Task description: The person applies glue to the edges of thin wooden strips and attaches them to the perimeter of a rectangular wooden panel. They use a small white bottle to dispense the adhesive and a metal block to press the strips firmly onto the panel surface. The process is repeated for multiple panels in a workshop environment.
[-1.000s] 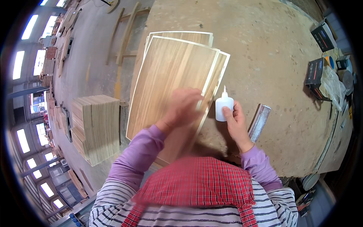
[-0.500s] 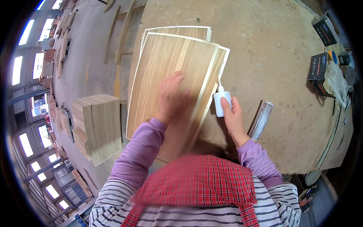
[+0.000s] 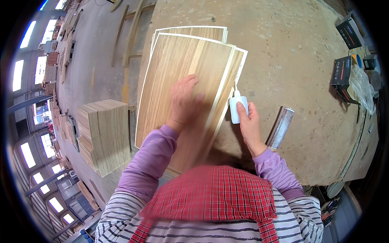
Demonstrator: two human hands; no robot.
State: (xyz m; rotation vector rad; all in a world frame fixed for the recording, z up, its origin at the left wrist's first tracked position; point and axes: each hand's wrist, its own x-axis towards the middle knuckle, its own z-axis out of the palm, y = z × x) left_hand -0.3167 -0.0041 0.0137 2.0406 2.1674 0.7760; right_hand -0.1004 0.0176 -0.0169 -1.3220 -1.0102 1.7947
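Wood-grain boards with white edges lie in a loose, fanned stack, and the top board (image 3: 162, 77) slants in front of me. My left hand (image 3: 185, 101) rests on that board with its fingers stretched out. In my right hand (image 3: 249, 119) is a white squeeze bottle (image 3: 238, 109) with a narrow nozzle, held upright between thumb and fingers. Its nozzle points away from me, at the right edge of a lower board (image 3: 239, 65). Whether the tip touches the edge I cannot tell.
A metal-topped bar (image 3: 281, 127) lies on the worktable (image 3: 291, 52), right of my right hand. A tall stack of boards (image 3: 107, 133) stands left of the table. Black boxes (image 3: 342, 77) and a clear plastic bag (image 3: 362, 87) sit at the far right. Wooden frame pieces (image 3: 131, 36) lie at the upper left.
Almost nothing differs. The bottle and my right hand have shifted very slightly away from me; my left hand stays on the top board.
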